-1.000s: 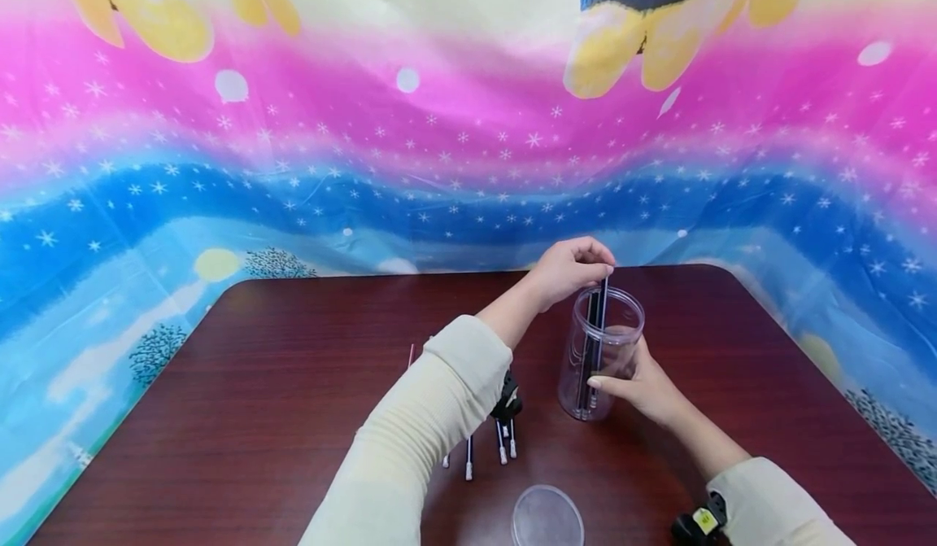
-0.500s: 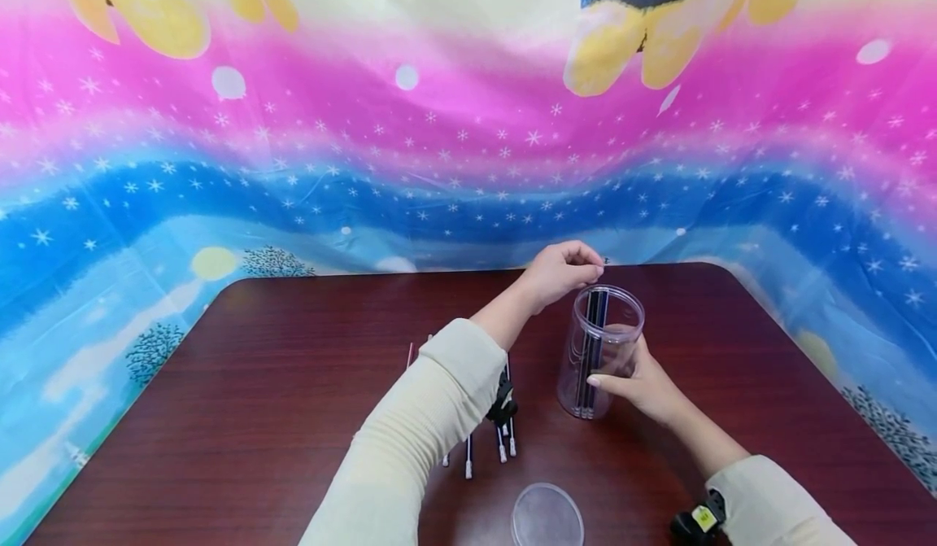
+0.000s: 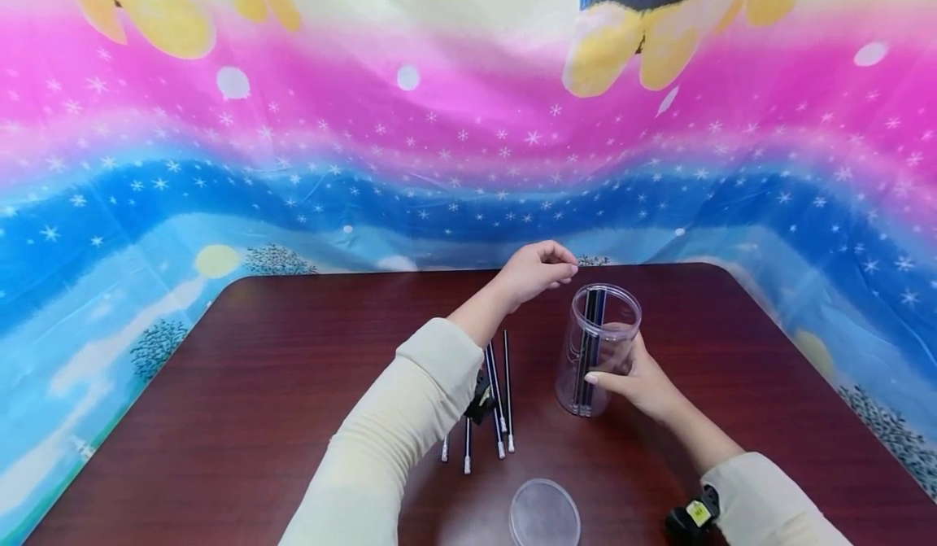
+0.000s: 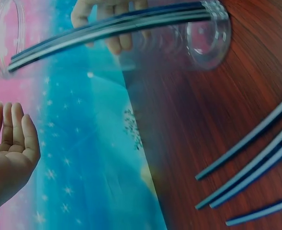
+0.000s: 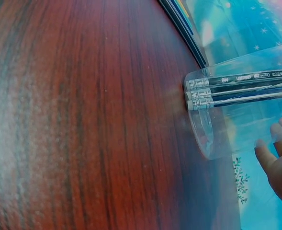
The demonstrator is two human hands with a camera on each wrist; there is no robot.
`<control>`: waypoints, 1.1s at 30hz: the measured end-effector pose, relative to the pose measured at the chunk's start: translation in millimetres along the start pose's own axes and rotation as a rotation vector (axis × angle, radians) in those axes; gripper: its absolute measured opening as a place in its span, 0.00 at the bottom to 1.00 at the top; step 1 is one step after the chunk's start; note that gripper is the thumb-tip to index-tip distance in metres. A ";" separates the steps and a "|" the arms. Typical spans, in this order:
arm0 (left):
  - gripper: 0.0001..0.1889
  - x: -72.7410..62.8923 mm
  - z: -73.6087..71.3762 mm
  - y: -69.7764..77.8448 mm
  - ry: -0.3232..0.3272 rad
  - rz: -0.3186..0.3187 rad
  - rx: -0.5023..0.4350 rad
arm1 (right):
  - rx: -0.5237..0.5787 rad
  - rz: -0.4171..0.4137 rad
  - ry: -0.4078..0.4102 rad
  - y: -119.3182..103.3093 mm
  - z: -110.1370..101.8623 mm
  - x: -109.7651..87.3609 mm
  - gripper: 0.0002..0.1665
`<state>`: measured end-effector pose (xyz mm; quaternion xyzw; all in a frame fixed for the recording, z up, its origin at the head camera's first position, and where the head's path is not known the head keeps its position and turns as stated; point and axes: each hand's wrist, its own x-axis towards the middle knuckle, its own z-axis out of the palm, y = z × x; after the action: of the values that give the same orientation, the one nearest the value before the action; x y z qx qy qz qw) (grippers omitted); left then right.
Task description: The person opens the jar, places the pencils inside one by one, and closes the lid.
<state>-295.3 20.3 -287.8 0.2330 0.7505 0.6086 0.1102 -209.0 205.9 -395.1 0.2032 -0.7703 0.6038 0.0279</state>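
A clear plastic jar (image 3: pixel 564 367) stands upright on the table, its mouth uncovered. Dark pencils (image 5: pixel 246 88) lean inside it, their eraser ends down at the bottom. My right hand (image 3: pixel 640 379) grips the jar's right side, with the thumb across the front. Left of the rim and a little above it is my left hand (image 3: pixel 538 272), holding nothing; its fingers look loose in the left wrist view. Below my left forearm, several more pencils (image 3: pixel 507 391) lie on the table, partly hidden by the sleeve.
A round clear lid (image 3: pixel 545 515) lies flat near the front of the dark reddish wooden table (image 3: pixel 220 416). A printed cloth (image 3: pixel 468 139) hangs behind the table and along its sides. Black wrist cameras (image 3: pixel 688 521) sit at both cuffs.
A pencil that my left hand pinched at the rim has gone down into the jar. My left hand has let go and moved left. The right hand keeps its grip.
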 end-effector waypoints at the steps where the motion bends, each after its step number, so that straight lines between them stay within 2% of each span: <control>1: 0.07 -1.1 -2.7 -1.7 0.000 -0.011 0.002 | -0.003 0.000 0.002 0.3 -0.1 0.2 0.42; 10: 0.09 -15.0 -29.2 -20.4 0.009 -0.119 0.031 | -0.037 0.022 0.009 3.4 -0.7 0.6 0.42; 18: 0.10 -29.9 -51.8 -36.1 0.028 -0.184 0.076 | -0.018 0.008 0.002 1.9 -0.2 0.0 0.41; 27: 0.10 -48.7 -72.4 -55.9 0.090 -0.240 0.100 | -0.041 0.015 0.002 2.8 -1.3 0.5 0.41; 33: 0.11 -63.2 -85.6 -65.9 0.131 -0.275 0.101 | -0.018 0.006 -0.005 3.2 -2.0 0.5 0.41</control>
<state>-293.1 -94.1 -338.7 0.0931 0.8105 0.5632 0.1316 -210.9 208.1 -397.4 0.2019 -0.7764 0.5964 0.0261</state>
